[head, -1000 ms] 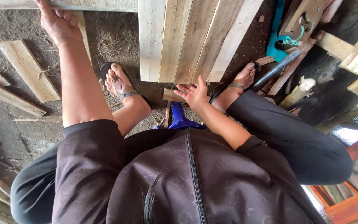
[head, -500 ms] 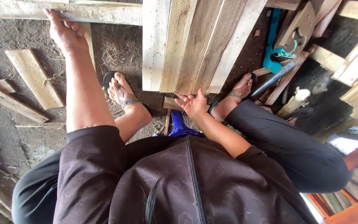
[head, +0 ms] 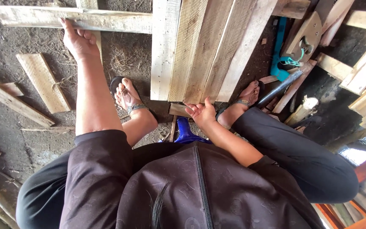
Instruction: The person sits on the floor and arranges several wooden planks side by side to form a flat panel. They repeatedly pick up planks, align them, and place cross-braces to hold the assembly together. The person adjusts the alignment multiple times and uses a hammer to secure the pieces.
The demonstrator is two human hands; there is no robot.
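Observation:
Several pale planks (head: pixel 204 46) lie side by side on the dirt floor in front of me, nailed together into a panel. A long weathered cross plank (head: pixel 106 21) runs out from under them to the left. My left hand (head: pixel 79 40) reaches far forward and grips that cross plank at its near edge, one finger stretched along the wood. My right hand (head: pixel 200 112) is at the near ends of the side-by-side planks, fingers spread and touching the board ends, next to a small wood block (head: pixel 178 109). My sandalled feet (head: pixel 128 95) flank the panel.
I sit on a blue stool (head: pixel 187 132). A teal tool (head: pixel 279 59) and a dark metal bar (head: pixel 281 87) lie at the right among wood offcuts (head: pixel 361 68). Loose boards (head: pixel 43 80) lie on the dirt at the left.
The view has tilted, so the planks sit lower in the frame. Both hands stay where they were, the left on the cross plank, the right at the board ends.

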